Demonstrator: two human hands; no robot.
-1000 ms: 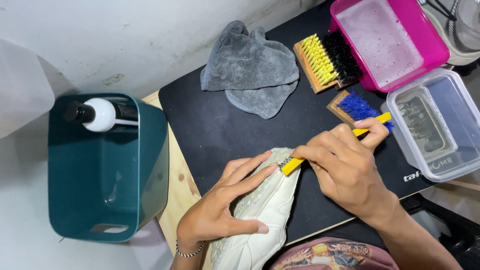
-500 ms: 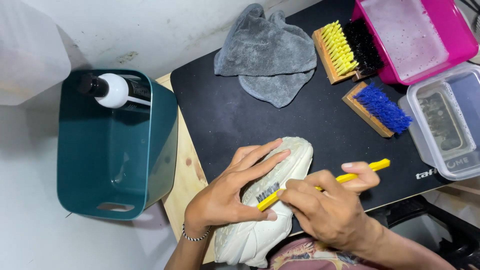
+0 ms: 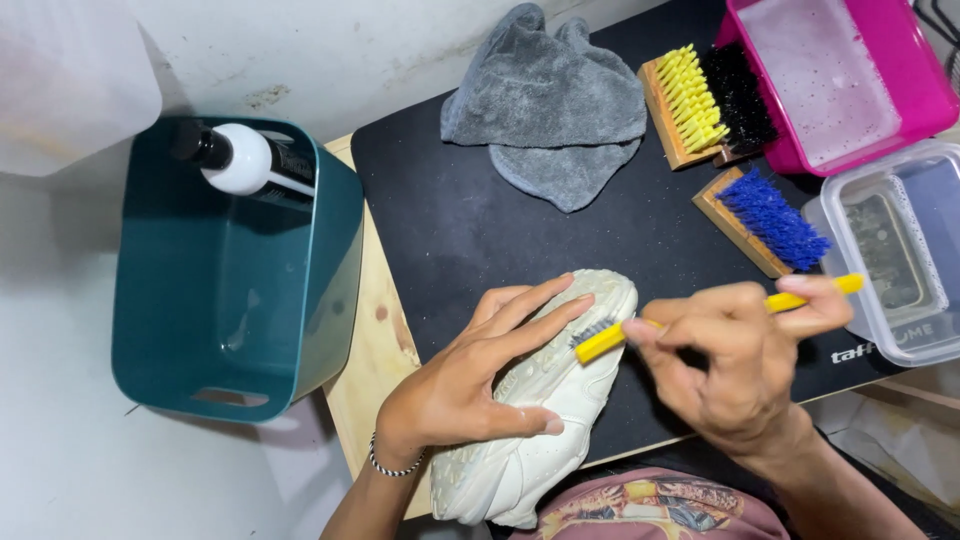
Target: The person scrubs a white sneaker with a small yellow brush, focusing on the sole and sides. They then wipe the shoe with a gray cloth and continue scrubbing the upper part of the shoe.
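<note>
both hands (image 3: pixel 480 375) on shoe (image 3: pixel 540 420), brush (image 3: pixel 640 328)

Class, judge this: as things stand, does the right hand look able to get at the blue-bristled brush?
Probably yes. The blue-bristled brush lies uncovered on the black mat just beyond the right hand, nothing between them; but that hand holds a small yellow brush.

Cream shoe (image 3: pixel 545 420), yellow brush (image 3: pixel 700 318) (teal bin (image 3: pixel 240 300)).
</note>
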